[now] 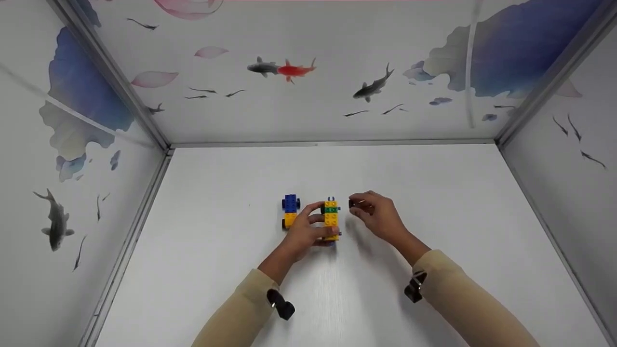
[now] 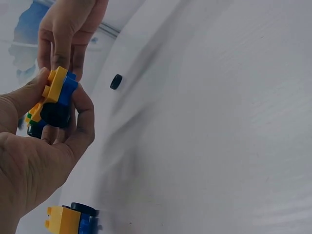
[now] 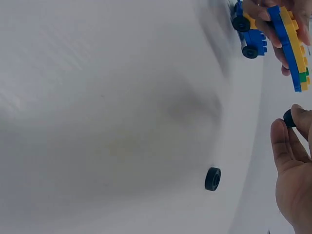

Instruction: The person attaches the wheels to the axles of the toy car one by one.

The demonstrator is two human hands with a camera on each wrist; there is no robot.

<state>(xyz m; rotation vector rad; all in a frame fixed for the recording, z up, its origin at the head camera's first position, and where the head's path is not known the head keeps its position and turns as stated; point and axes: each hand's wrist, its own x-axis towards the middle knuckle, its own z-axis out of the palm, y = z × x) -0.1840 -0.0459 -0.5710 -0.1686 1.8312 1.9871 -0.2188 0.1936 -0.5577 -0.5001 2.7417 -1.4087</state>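
Observation:
My left hand (image 1: 302, 235) grips a toy brick car (image 1: 331, 220) by its sides. Yellow bricks and one green brick top its blue base. Black wheels sit on the car's left side, as the left wrist view shows; bare blue axle ends stick out on the right. Just right of the car, my right hand (image 1: 383, 215) pinches a small black wheel (image 3: 288, 118) between thumb and fingers, a short gap from the car. Another black wheel (image 3: 213, 179) lies loose on the table; it does not show in the head view.
A second brick car (image 1: 290, 204), blue and yellow with black wheels, stands on the white table (image 1: 217, 193) left of the held one, partly behind my left hand. Panels painted with fish (image 1: 370, 89) and leaves enclose the table at the back and both sides.

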